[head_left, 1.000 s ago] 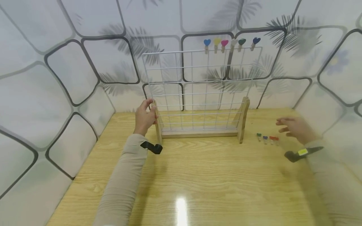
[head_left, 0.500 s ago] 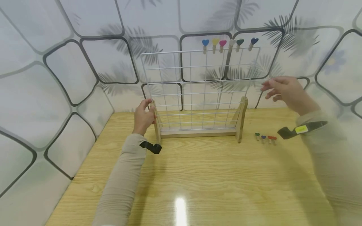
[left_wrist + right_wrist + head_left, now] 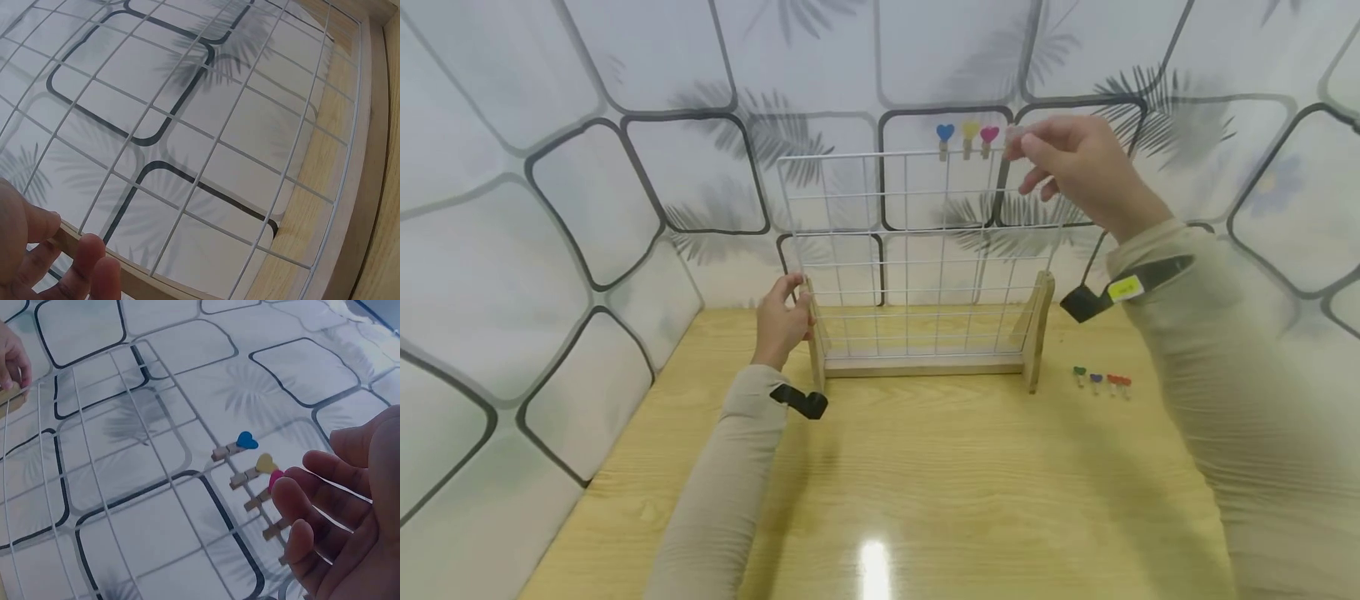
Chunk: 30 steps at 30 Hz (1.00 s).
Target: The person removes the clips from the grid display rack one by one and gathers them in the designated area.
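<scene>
The right hand (image 3: 1075, 162) is raised at the far right of the scene, by the top edge of the wire grid (image 3: 907, 232). Its fingers are loosely bent, and the right wrist view shows a gap between thumb and forefinger with nothing seen between them. In the head view the fingertips overlap the white heart peg (image 3: 1015, 133); whether they touch it cannot be told.

The left hand (image 3: 781, 325) grips the left upright (image 3: 816, 362) of the stand, thumb and fingers on either side of the wood, as the left wrist view confirms.

The grid stands on the far part of the table (image 3: 925, 467), held between the left upright and the right upright (image 3: 1037, 333), with a wooden base (image 3: 925, 365) joining the two. Clipped along its top edge, right of the middle, are a blue heart peg (image 3: 945, 133), a yellow heart peg (image 3: 971, 132), a pink heart peg (image 3: 989, 135) and the white one, in that order from the left. The fingers hide part of the row beyond.

On the table to the right of the stand lie, from left to right, a green heart peg (image 3: 1079, 372), a violet-blue heart peg (image 3: 1096, 379) and two red heart pegs (image 3: 1112, 380), the red pair side by side.

Both wrists carry black straps (image 3: 800, 401) over beige sleeves (image 3: 722, 483).
</scene>
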Each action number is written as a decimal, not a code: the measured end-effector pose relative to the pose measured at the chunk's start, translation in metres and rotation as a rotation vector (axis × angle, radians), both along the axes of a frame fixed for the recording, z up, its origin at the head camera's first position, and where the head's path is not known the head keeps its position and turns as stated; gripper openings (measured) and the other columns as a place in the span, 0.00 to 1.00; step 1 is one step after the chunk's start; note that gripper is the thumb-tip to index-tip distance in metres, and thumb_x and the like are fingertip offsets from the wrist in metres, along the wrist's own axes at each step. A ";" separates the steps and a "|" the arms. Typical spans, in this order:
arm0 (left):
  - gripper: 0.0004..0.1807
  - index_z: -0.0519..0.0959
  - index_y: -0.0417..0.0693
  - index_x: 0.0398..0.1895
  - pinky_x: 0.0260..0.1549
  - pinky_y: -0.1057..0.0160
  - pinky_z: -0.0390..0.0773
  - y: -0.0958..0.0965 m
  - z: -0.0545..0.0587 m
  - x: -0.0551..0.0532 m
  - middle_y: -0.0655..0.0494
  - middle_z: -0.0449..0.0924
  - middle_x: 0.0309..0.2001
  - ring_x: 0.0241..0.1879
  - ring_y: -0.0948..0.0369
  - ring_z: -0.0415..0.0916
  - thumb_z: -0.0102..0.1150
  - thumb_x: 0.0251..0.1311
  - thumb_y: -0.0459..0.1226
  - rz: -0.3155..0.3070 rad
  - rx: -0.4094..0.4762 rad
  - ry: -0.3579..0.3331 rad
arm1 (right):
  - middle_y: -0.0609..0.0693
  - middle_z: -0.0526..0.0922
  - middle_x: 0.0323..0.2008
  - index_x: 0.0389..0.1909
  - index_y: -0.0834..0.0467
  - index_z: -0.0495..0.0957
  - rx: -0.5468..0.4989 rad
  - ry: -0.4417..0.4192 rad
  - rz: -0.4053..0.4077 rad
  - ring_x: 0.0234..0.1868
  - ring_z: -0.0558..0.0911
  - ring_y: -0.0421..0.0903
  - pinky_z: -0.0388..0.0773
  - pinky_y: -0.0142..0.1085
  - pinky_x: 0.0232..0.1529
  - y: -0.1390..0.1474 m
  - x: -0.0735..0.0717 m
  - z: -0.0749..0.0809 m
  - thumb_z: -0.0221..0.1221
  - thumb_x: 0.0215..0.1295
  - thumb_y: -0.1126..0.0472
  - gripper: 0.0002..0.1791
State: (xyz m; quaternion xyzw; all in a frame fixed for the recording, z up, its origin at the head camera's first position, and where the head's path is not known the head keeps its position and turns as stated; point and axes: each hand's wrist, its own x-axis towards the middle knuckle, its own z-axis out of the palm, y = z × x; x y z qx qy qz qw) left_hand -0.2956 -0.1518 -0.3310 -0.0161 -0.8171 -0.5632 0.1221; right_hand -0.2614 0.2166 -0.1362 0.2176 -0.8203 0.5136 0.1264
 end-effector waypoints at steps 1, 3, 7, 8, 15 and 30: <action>0.21 0.69 0.49 0.66 0.20 0.62 0.83 0.000 -0.001 0.000 0.58 0.68 0.67 0.25 0.64 0.76 0.49 0.71 0.37 0.000 -0.001 0.000 | 0.51 0.81 0.47 0.50 0.62 0.79 0.005 0.001 -0.001 0.31 0.82 0.45 0.79 0.28 0.26 -0.006 -0.002 0.003 0.53 0.73 0.57 0.15; 0.21 0.69 0.49 0.66 0.20 0.63 0.82 0.000 -0.001 -0.001 0.57 0.68 0.67 0.25 0.64 0.76 0.49 0.71 0.38 -0.003 0.000 0.015 | 0.51 0.80 0.48 0.52 0.62 0.78 0.001 -0.001 -0.002 0.32 0.81 0.46 0.79 0.28 0.27 -0.016 -0.006 0.011 0.53 0.73 0.56 0.16; 0.21 0.69 0.49 0.66 0.20 0.64 0.82 0.000 -0.001 -0.002 0.58 0.68 0.67 0.24 0.63 0.76 0.49 0.71 0.38 -0.006 -0.002 0.033 | 0.51 0.78 0.49 0.55 0.61 0.77 -0.033 -0.058 0.015 0.33 0.81 0.46 0.78 0.28 0.27 -0.032 -0.015 0.024 0.53 0.73 0.57 0.16; 0.21 0.69 0.49 0.66 0.19 0.63 0.82 0.001 0.000 -0.002 0.58 0.68 0.67 0.24 0.63 0.76 0.49 0.71 0.38 -0.006 -0.001 0.033 | 0.51 0.77 0.50 0.56 0.61 0.77 -0.027 -0.070 0.014 0.33 0.81 0.45 0.78 0.28 0.26 -0.035 -0.017 0.026 0.53 0.73 0.57 0.17; 0.21 0.69 0.49 0.65 0.17 0.65 0.81 -0.001 -0.001 0.001 0.58 0.68 0.67 0.24 0.63 0.76 0.49 0.70 0.37 0.004 0.009 0.016 | 0.53 0.77 0.55 0.60 0.59 0.74 0.170 -0.122 -0.060 0.34 0.82 0.43 0.75 0.27 0.25 -0.055 -0.031 0.038 0.53 0.73 0.54 0.20; 0.21 0.69 0.49 0.65 0.17 0.67 0.80 0.000 0.001 0.002 0.56 0.68 0.66 0.23 0.64 0.75 0.49 0.70 0.37 0.004 0.015 0.010 | 0.54 0.74 0.61 0.66 0.60 0.69 0.471 -0.192 -0.162 0.35 0.83 0.40 0.77 0.28 0.31 -0.076 -0.048 0.047 0.50 0.74 0.58 0.22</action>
